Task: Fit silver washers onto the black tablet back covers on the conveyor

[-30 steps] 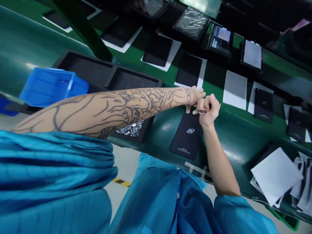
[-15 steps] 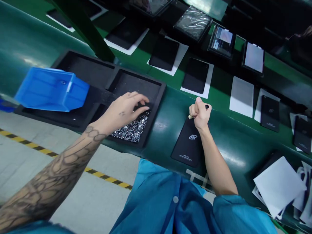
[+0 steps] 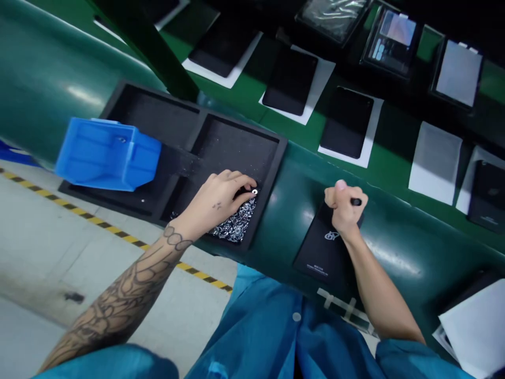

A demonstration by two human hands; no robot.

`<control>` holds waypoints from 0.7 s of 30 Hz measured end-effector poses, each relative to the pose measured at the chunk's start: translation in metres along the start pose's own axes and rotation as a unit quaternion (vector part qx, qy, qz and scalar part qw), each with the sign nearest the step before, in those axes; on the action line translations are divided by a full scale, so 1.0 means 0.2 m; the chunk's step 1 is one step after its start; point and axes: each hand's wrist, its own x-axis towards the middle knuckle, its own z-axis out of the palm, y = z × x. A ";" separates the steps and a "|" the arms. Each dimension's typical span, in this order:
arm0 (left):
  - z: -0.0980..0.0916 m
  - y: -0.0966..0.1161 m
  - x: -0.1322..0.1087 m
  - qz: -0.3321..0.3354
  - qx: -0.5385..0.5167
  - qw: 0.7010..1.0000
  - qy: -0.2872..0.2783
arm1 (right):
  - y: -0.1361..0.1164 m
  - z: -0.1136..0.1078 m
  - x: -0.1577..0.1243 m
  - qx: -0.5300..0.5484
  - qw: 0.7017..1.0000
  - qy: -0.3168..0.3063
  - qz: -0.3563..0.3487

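From my head view, my left hand (image 3: 223, 199) pinches a small metal ring (image 3: 254, 192) by the pile of metal pieces (image 3: 235, 225) in the black tray (image 3: 282, 152); a loose fingertip hold could drop it among them. Right of the tray, my right hand (image 3: 346, 208) is clenched around a black-ended tool (image 3: 356, 202) over the logo-marked black panel (image 3: 315, 258), which a slip could scratch.

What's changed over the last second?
The left hand moved left, from beside the right hand to the metal parts in the black tray, now pinching a small ring. The right hand stays closed on a dark-ended tool over the black panel; the blue bin stays put.
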 end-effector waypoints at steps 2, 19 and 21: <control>0.01 0.01 0.02 0.001 0.011 1.000 -0.011 | 0.00 0.00 -0.01 -0.016 1.000 0.002 -0.022; 0.45 0.70 -0.32 0.038 -0.354 0.918 0.171 | -0.28 -0.22 -0.19 -0.023 0.990 0.118 0.075; 0.64 0.80 -0.40 0.026 -0.400 0.902 0.158 | -0.39 -0.38 -0.42 -0.089 0.968 0.169 0.166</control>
